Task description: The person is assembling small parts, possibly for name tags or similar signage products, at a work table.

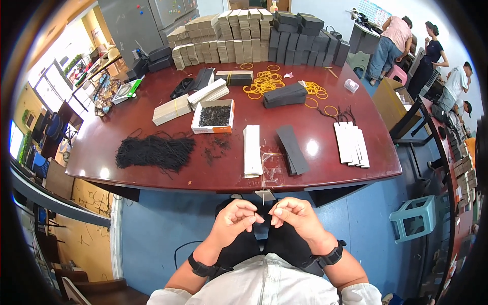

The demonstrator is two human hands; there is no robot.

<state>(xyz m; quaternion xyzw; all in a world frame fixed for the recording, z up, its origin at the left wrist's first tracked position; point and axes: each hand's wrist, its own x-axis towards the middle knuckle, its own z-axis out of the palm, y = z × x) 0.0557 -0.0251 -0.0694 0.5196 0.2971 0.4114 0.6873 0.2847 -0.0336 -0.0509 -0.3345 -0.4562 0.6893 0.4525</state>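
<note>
My left hand point(236, 222) and my right hand point(296, 217) are held close together over my lap, just off the table's front edge. Both have curled fingers with thumb and fingertips pinched; anything between them is too small to make out. Just beyond them, a small flat plate point(264, 194) juts out at the table edge, below clear tape point(273, 170). A stack of white cards point(252, 152) lies left of a stack of black cards point(293, 151). Farther right are white tags point(352, 145) with black cords. A bundle of black cords point(155, 151) lies at left.
On the red table point(213, 175), a white box point(213, 129) holds small black pieces. Yellow rubber bands point(265, 84) lie farther back, before piled card bundles point(244, 48). A clear plastic box point(351, 85) is at right. A green stool point(414, 218) stands on the floor. People work at far right.
</note>
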